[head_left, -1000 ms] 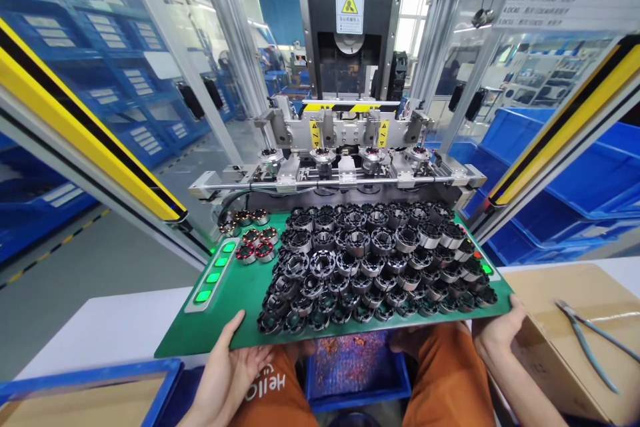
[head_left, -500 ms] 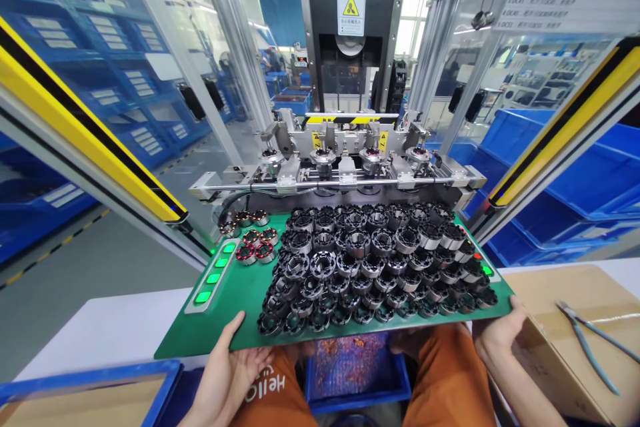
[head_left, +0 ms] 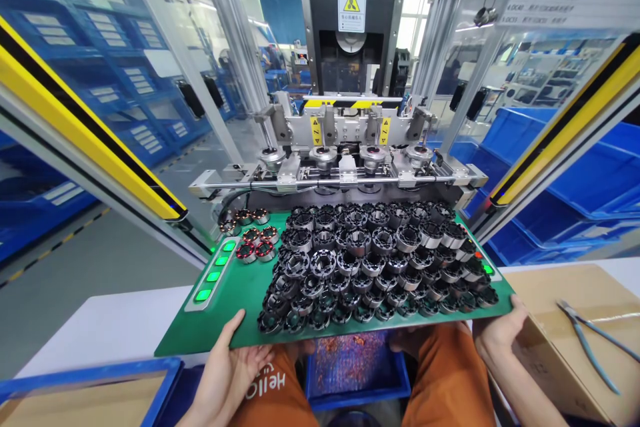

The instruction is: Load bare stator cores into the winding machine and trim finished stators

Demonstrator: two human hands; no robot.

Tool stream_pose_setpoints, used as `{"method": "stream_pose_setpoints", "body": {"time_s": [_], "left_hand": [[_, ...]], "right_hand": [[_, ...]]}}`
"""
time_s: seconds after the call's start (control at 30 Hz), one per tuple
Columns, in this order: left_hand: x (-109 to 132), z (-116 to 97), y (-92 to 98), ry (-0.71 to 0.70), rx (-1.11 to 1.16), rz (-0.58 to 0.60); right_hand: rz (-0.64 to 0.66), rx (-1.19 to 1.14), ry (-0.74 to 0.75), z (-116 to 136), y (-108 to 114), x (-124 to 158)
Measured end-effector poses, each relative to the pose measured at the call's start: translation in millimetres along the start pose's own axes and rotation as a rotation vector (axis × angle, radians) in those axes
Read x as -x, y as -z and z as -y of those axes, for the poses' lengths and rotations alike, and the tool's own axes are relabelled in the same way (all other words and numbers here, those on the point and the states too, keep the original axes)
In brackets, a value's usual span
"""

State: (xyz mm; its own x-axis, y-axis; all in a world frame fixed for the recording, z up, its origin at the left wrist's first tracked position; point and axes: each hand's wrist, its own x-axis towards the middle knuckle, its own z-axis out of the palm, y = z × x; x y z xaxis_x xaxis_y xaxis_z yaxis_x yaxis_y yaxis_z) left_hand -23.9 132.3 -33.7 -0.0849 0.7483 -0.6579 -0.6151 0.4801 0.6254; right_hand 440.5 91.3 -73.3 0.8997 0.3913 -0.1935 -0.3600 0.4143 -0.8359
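Observation:
A green worktop spans the front of a machine. My left hand is at its front edge, left of centre, thumb over the top and loosely curled fingers beneath. At the front right corner, my right hand is closed round the edge, its fingers mostly hidden underneath. Many black-and-silver ring-shaped motor cores stand on the worktop in stacked rows between my hands. Several cores wound with copper wire sit at the back left. Lit green buttons lie beside them.
Behind the worktop, a machine head stands over several round metal fixtures. Yellow guard posts flank both sides. Pliers rest on a cardboard box at right. A blue bin with copper-coloured scraps sits below, between my legs.
The machine head with its yellow labels and striped bar has risen a little above the round fixtures. Both my hands and the motor cores stay in place.

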Motion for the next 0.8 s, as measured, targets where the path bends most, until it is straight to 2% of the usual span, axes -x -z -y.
{"method": "stream_pose_setpoints", "body": {"time_s": [0.2, 0.4, 0.8], "left_hand": [[-5.6, 3.2, 7.7, -0.007, 0.013, 0.025], [-5.0, 3.5, 8.2, 0.006, 0.022, 0.041], [-6.0, 2.7, 7.4, 0.01, 0.006, 0.021]], "right_hand": [[-0.01, -0.012, 0.019, -1.1, -1.1, -2.2], [-0.015, -0.002, -0.022, 0.0, -1.1, -0.5], [0.004, 0.009, 0.003, 0.4, -0.3, 1.7]]}}
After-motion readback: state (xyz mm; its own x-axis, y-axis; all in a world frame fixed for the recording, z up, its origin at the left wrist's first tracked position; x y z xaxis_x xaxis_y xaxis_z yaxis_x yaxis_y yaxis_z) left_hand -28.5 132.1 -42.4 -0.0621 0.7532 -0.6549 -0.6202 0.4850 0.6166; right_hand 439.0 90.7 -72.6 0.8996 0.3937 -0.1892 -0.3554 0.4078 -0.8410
